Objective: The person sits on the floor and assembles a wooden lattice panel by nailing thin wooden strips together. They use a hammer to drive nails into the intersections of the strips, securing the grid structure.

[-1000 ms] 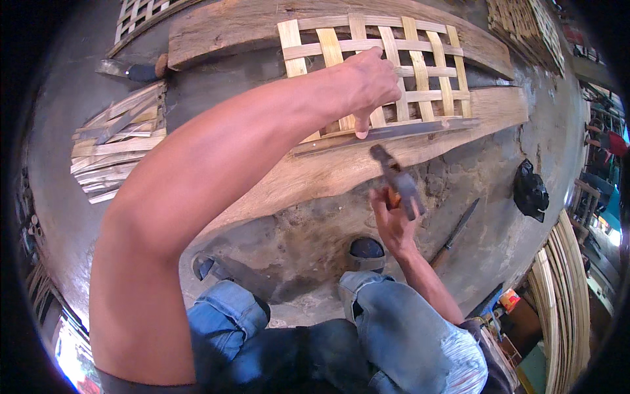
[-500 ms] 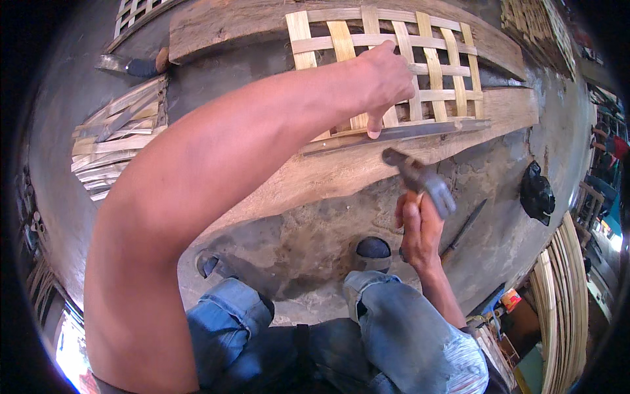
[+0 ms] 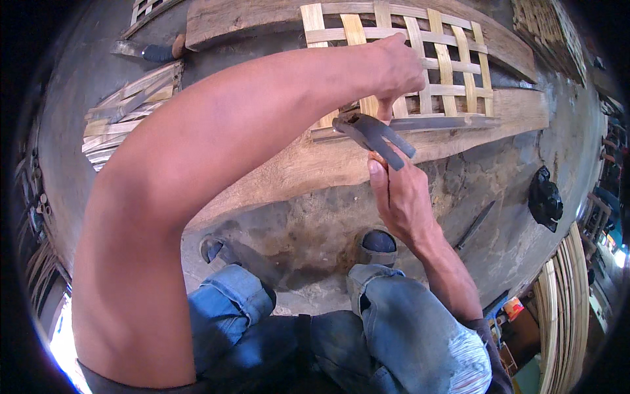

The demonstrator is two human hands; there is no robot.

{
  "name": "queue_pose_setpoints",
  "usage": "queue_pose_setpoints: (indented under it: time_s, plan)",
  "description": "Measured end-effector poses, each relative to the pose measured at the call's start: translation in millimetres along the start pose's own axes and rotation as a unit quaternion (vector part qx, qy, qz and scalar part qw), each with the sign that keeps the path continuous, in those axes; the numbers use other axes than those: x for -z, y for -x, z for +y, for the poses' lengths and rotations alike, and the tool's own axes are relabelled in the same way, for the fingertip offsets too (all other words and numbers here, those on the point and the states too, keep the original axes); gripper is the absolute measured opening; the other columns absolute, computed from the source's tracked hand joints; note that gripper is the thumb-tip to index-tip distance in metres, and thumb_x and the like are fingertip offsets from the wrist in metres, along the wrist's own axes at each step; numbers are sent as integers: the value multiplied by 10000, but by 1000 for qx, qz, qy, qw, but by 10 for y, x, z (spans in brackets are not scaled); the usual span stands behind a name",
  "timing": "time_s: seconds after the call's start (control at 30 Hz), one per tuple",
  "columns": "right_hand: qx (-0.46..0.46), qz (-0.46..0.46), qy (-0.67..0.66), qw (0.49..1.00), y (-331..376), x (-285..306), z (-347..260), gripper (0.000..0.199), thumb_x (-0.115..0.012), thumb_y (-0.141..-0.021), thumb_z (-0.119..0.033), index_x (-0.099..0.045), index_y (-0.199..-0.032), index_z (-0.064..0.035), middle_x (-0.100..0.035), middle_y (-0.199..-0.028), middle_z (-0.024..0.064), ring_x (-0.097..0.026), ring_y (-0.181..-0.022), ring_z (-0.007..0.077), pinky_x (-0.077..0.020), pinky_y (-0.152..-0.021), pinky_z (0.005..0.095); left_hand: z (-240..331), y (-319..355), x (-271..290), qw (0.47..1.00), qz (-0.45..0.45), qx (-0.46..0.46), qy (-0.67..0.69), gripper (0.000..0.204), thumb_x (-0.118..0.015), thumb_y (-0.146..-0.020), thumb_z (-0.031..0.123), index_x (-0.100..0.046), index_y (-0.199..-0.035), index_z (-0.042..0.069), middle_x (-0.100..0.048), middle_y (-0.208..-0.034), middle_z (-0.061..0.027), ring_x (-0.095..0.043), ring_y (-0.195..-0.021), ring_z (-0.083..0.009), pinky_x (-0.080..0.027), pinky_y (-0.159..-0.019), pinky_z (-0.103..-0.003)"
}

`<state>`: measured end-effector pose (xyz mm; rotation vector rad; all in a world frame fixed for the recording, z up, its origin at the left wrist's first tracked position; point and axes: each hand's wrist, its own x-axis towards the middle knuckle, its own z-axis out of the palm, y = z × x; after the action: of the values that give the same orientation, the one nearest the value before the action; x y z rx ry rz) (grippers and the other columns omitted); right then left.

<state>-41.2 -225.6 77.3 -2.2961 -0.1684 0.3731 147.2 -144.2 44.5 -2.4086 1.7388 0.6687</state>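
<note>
Right hand [image 3: 401, 197] grips a claw hammer [image 3: 371, 134], left hand [image 3: 397, 65] pins bamboo lattice [image 3: 420, 65] on a plank [image 3: 295, 171] over concrete floor [image 3: 315, 230].

Hammer handle [image 3: 377, 159] buried in the right fist, lattice panel [image 3: 420, 59] partly behind the left forearm.

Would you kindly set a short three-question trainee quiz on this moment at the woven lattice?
1. True or false: the right hand grips a hammer.
2. Where does the left hand rest?
A. on the lattice panel
B. on the floor
C. on a knee
3. Fill in: the lattice panel lies across thick wooden ____.

Key: 1 true; 2 A; 3 planks.
</note>
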Motion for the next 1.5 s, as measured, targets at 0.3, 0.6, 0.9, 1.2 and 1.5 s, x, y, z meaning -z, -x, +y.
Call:
queue_pose_setpoints:
  time_s: [0.3,0.6,0.9,1.2,1.5]
  plan:
    - [-60,-19,14,998,-18,108,-257,266,-525,-966,-158,-543,-1155,29,-641,-895,292,-631,-831,478,-507,-719,542,-22,10,-17,1000,-2,-12,15,636,-870,-559,566,-696,-969,113,-684,-924,-28,-638,-974,-242,-437,-858,-427]
    - [-119,1,-23,993,-125,92,-282,218,-495,-995,-162,-564,-1079,27,-610,-838,283,-604,-793,477,-467,-686,473,-41,-53,-48,1000,16,-2,-13,671,-859,-555,597,-702,-1007,127,-700,-909,-36,-659,-971,-240,-446,-826,-432]
    - [-76,-63,-7,995,-252,20,-166,193,-503,-993,-151,-475,-1034,36,-613,-766,314,-611,-756,505,-451,-658,570,-31,-60,-19,1000,13,-14,-11,687,-864,-530,600,-702,-1000,125,-698,-892,-39,-662,-964,-243,-442,-820,-429]
    - [-95,-111,41,988,-283,204,-262,230,-512,-986,-176,-468,-1030,46,-610,-748,320,-611,-757,503,-452,-677,578,-35,-94,-14,1000,6,-20,-6,704,-873,-520,585,-705,-1031,132,-703,-909,-24,-661,-992,-243,-439,-838,-442]
    - [-124,-70,56,988,-231,255,-317,224,-519,-973,-195,-513,-1042,18,-646,-876,275,-617,-819,491,-465,-714,570,-46,-94,34,1000,-3,-8,-15,674,-872,-528,568,-711,-1019,134,-706,-901,-26,-662,-988,-235,-440,-844,-440]
